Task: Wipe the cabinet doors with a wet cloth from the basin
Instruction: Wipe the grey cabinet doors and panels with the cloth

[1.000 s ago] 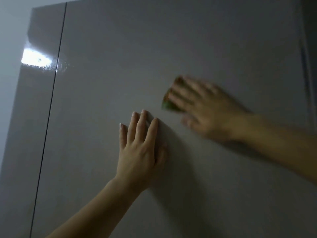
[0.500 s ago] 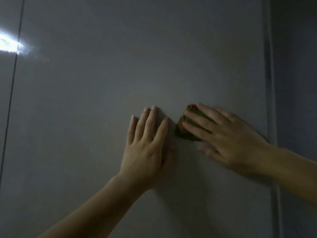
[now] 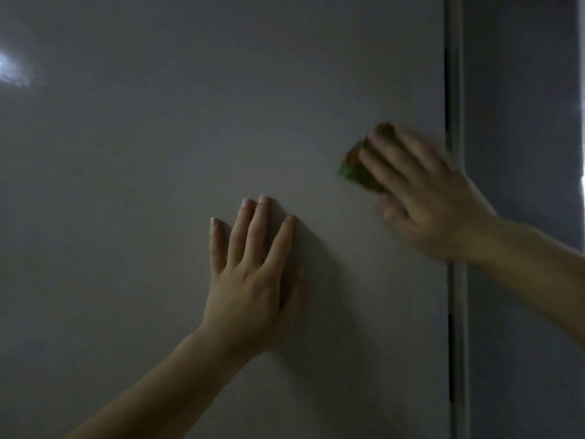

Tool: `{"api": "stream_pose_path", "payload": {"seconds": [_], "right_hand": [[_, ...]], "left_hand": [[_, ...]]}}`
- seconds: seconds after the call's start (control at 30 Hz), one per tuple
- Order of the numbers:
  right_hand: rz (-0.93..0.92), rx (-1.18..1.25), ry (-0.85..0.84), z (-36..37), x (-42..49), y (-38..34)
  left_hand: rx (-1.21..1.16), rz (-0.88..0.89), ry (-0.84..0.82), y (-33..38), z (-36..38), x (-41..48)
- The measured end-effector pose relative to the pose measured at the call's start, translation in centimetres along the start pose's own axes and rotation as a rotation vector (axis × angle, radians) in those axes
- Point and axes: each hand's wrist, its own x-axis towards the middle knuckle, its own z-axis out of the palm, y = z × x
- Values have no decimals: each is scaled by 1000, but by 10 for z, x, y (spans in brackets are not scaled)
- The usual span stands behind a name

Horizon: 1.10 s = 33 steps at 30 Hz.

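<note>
The left hand (image 3: 250, 274) lies flat on the cabinet door (image 3: 158, 153), fingers straight and slightly spread, holding nothing. Up and to its right, the blurred right hand (image 3: 424, 201) presses a green cloth (image 3: 357, 172) against the door near its right edge, its fingers laid fairly straight over it. A glare (image 3: 12, 74) shines at far left.

Cabinet door (image 3: 158, 185) fills most of the view. Left hand (image 3: 250, 280) lies flat on the door, below centre. Right hand (image 3: 427, 198) sits above and to the right of it, apart, close to the door's right edge. Cloth (image 3: 356, 171) lies between the right hand's fingers (image 3: 387, 172) and the door, protruding leftward. Vertical strip (image 3: 456, 90) borders the door on the right; a further panel (image 3: 522, 296) stands beyond it.
</note>
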Motion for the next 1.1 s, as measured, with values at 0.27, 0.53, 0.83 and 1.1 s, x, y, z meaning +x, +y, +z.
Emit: {"api": "stream_pose_path", "payload": {"seconds": [0.27, 0.53, 0.83, 1.1], "right_hand": [[74, 34, -62, 1, -70, -49], [173, 40, -97, -4, -41, -26], [-239, 53, -136, 5, -87, -102], [-16, 62, -76, 4, -27, -121]], "left_hand": [[0, 13, 41, -4, 8, -2], [16, 35, -3, -8, 1, -3], [0, -49, 13, -33, -1, -35], [46, -38, -13, -41, 0, -37]]}}
